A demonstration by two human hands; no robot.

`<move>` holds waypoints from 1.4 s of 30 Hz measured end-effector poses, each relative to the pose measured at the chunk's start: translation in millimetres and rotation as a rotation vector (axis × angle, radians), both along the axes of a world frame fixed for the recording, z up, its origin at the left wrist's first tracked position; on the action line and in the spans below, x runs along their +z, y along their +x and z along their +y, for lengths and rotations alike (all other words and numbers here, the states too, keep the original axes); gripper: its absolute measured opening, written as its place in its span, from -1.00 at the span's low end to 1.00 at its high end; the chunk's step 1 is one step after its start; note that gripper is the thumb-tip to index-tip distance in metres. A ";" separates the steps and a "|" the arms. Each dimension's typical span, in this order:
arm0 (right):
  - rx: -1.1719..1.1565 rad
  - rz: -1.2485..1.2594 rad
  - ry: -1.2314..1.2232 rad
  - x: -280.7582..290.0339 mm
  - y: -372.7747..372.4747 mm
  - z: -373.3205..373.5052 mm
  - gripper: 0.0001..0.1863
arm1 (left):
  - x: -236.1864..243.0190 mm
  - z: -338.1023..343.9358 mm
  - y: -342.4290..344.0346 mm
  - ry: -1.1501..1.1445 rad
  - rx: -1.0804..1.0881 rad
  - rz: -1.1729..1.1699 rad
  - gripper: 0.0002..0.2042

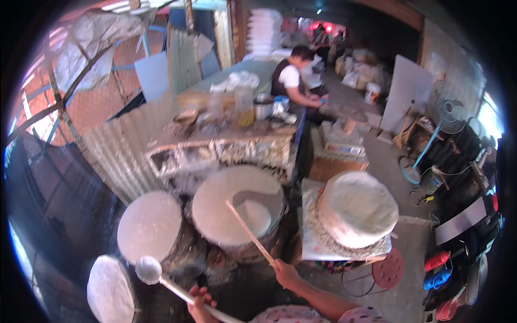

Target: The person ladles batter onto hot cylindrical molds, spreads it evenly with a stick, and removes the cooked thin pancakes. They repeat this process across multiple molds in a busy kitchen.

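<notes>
My left hand (200, 308) is closed around the pale handle of a long ladle (148, 269), whose round bowl hangs to the left between two pale discs. In my right hand (286, 274) is a thin wooden stick (249, 232), slanting up to the left over a large round pale top (221, 188). A grey patch and a whitish cone-like shape (255, 216) show on that top, beside the stick; whether the stick touches them I cannot tell. A smaller round pale top (151, 226) stands to its left. Near the lower left a white disc (110, 289) is tilted.
A thick white round block (360, 207) rests on a stand at right, with a red round stool (389, 268) below. Beyond stands a cluttered brick counter (221, 148) with a jar and pot. A person (291, 78) sits behind it. A fan (451, 116) stands far right.
</notes>
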State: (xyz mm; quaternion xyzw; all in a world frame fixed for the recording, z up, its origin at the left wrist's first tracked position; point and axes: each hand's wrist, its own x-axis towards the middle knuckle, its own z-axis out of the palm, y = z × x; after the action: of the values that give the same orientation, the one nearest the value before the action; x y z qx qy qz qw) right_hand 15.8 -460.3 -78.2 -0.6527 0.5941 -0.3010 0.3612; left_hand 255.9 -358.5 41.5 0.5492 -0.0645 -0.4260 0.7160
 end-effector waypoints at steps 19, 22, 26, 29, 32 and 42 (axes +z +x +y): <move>0.107 0.249 -0.063 10.2 -76.8 -16.3 -0.87 | -3.7 -5.8 -15.1 -0.009 0.033 0.028 -0.59; 0.016 0.206 -0.024 -3.6 -105.8 -38.4 -0.86 | -3.3 -11.3 -20.1 0.004 0.032 0.024 -0.59; -0.053 0.109 0.030 9.4 -101.2 -88.2 -0.82 | -5.7 -18.7 -27.2 0.014 0.023 0.044 -0.59; -0.017 0.239 -0.029 7.7 -92.8 -96.0 -0.81 | -4.7 -22.6 -32.5 0.021 0.021 0.025 -0.59; 0.096 0.307 -0.019 17.6 -103.6 -74.2 -0.83 | -5.0 -21.3 -32.9 0.018 0.035 0.004 -0.59; -0.041 0.240 -0.290 13.4 -87.8 -216.7 -0.79 | -7.7 -23.6 -33.1 0.063 0.103 -0.002 -0.58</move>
State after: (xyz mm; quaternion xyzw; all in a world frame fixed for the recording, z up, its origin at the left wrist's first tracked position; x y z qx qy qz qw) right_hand -71.9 -677.0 -64.9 -0.7169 0.5965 -0.3106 0.1839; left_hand 222.8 -382.1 33.8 0.5746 -0.0233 -0.3898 0.7192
